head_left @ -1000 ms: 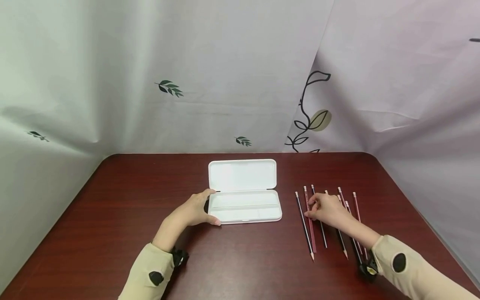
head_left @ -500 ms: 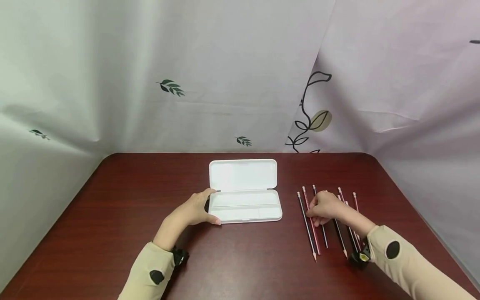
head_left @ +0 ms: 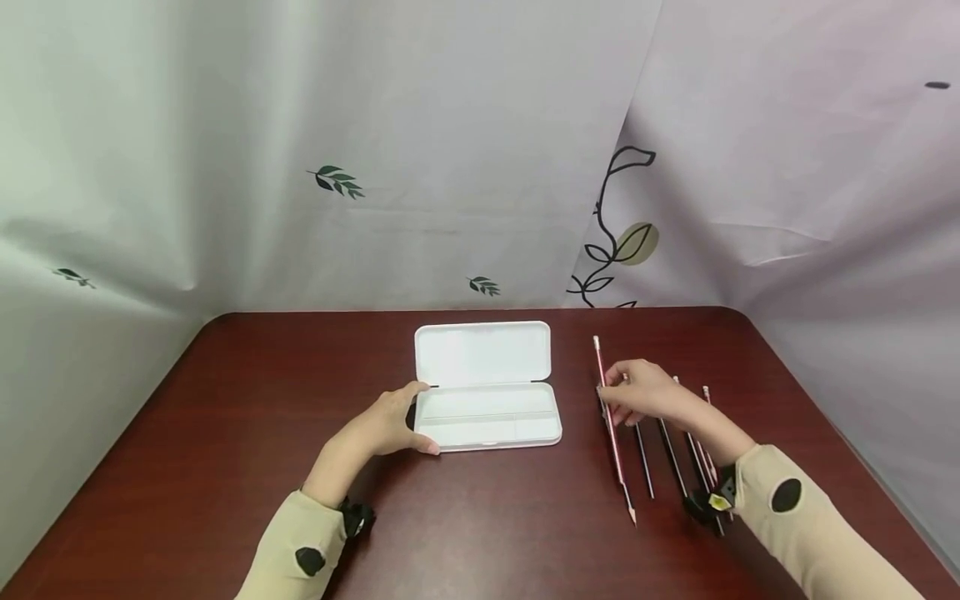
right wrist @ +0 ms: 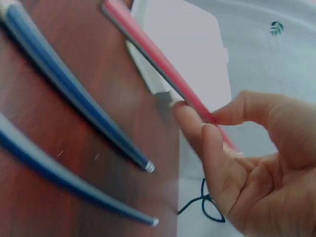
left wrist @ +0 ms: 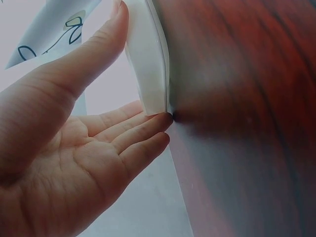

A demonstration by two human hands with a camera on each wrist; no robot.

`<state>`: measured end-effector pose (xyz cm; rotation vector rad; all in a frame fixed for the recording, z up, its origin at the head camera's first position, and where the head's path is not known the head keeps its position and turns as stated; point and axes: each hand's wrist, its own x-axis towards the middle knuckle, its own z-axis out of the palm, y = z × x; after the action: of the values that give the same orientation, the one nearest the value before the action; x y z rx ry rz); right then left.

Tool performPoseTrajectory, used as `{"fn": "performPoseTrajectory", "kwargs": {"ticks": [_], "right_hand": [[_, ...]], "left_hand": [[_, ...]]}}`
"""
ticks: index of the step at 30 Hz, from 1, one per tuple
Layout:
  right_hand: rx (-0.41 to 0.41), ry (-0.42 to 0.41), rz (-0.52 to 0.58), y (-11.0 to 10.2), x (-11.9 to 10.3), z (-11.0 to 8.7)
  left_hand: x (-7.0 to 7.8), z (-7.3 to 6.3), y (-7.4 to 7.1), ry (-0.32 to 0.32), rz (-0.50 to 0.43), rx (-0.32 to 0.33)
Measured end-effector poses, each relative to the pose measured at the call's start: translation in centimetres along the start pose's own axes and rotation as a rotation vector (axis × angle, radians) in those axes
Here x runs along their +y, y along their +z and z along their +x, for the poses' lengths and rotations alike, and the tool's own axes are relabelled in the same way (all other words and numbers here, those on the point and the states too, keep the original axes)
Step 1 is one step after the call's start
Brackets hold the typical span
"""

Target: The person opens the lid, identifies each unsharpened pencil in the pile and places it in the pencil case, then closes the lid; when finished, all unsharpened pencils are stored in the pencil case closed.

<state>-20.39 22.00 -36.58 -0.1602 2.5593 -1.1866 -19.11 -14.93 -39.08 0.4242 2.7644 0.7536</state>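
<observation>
A white pencil case (head_left: 480, 354) lies open on the table, its lid folded back and its shallow divided tray bare inside. My left hand (head_left: 386, 421) holds the case's left end, thumb at the front corner and a finger at the hinge side. In the left wrist view, the thumb and fingers straddle the end of the case (left wrist: 148, 59). Between thumb and fingertips, my right hand (head_left: 637, 390) pinches a pink pencil (head_left: 616, 450), raised above the tabletop. Beneath it lies a dark pencil (head_left: 630, 507), partly covered. The right wrist view shows two blue pencils (right wrist: 79, 98) below the hand.
Several more pencils (head_left: 672, 454), dark and pink, lie side by side under and beside the right forearm. The dark red table (head_left: 480, 525) ends at a pale curtain (head_left: 465, 150) with leaf prints at its back.
My right hand has taken hold of the pink pencil and lifted it off the table, moving slightly away from me and to the left. The left hand and the case stay put.
</observation>
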Motion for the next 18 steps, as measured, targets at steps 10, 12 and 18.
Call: {"fn": "performPoseTrajectory", "kwargs": {"ticks": [10, 12, 18], "right_hand": [[0.108, -0.288, 0.087, 0.6, -3.3, 3.4], [0.140, -0.328, 0.063, 1.0, -4.1, 4.1], [0.119, -0.528, -0.151, 3.0, -5.8, 5.7]], "left_hand": [[0.3, 0.1, 0.0, -0.016, 0.005, -0.008], [0.3, 0.1, -0.1, -0.016, 0.011, -0.013], [0.2, 0.1, 0.0, -0.022, 0.008, -0.014]]}}
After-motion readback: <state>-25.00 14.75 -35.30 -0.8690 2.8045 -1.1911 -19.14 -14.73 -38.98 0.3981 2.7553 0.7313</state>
